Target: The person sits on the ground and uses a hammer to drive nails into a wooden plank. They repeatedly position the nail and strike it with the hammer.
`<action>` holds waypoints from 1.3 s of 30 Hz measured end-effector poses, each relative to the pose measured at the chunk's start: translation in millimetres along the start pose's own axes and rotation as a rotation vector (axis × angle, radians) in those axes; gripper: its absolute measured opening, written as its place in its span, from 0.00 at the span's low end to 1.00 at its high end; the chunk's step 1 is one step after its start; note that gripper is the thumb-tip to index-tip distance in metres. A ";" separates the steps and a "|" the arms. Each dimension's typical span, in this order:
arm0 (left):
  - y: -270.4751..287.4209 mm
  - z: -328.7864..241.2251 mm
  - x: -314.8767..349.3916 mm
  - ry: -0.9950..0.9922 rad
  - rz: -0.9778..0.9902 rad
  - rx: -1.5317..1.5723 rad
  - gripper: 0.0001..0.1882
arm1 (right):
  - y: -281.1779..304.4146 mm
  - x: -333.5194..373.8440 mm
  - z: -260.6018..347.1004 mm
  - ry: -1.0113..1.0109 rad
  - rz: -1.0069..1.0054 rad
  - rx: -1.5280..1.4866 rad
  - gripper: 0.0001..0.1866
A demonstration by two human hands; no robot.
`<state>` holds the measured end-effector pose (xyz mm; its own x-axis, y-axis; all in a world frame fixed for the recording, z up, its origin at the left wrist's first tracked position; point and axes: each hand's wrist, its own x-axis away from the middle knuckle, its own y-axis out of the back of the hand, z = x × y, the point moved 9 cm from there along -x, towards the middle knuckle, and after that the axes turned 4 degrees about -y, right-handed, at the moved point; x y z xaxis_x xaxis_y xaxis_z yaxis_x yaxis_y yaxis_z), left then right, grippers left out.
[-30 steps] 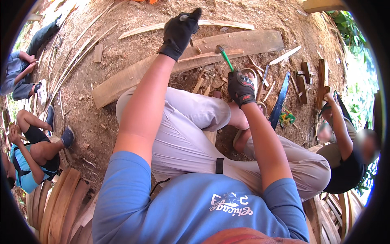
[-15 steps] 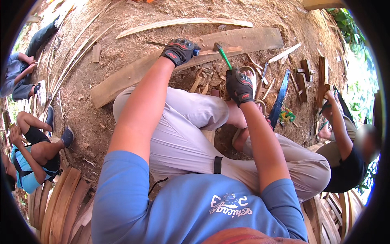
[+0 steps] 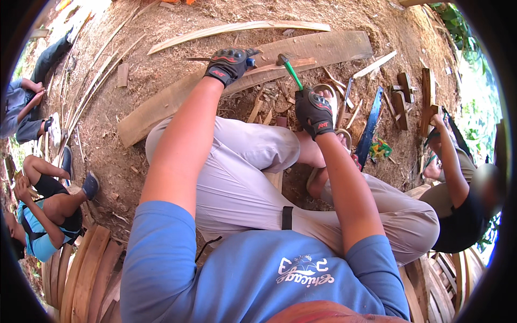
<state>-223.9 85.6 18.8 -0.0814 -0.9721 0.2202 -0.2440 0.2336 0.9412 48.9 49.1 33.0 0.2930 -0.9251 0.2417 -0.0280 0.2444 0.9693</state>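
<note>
My left hand (image 3: pixel 227 65), in a black fingerless glove, is closed around what looks like a chisel. Its dark, flat blade (image 3: pixel 198 59) sticks out to the left, and a blue end (image 3: pixel 251 62) shows on the right side of the fist. The hand is over a long, wide wooden plank (image 3: pixel 334 47) lying on the ground. In a matching glove, my right hand (image 3: pixel 315 112) grips a hammer by its green handle (image 3: pixel 292 74). The hammer head (image 3: pixel 281 59) is up near a split strip of wood (image 3: pixel 301 63) along the plank, apart from the chisel.
A blue handsaw blade (image 3: pixel 370 126) and short wooden blocks (image 3: pixel 399 110) lie to the right. Beyond the plank is a curved pale strip (image 3: pixel 242 27). Stacked boards (image 3: pixel 89 269) stand behind on the left. People sit at both sides, one with a black sleeve (image 3: pixel 458 229) at right.
The view has shifted slightly, so both hands appear a little further left. Each keeps its grip on the chisel and hammer; little else differs.
</note>
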 end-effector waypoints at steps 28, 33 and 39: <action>26.6 56.2 22.2 0.303 0.206 0.155 0.21 | -5.9 -1.7 0.1 -0.049 0.215 -0.106 0.24; 62.4 45.1 16.8 0.291 0.005 0.220 0.29 | 1.5 -2.5 4.1 -0.067 0.213 -0.093 0.23; 119.4 13.9 19.0 0.262 -0.061 0.378 0.30 | 3.4 -1.5 1.9 -0.064 0.221 -0.086 0.23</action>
<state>-268.1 95.3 131.7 0.1792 -0.9460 0.2702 -0.5798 0.1203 0.8058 46.6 50.9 36.0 0.2278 -0.8620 0.4529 -0.0026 0.4646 0.8855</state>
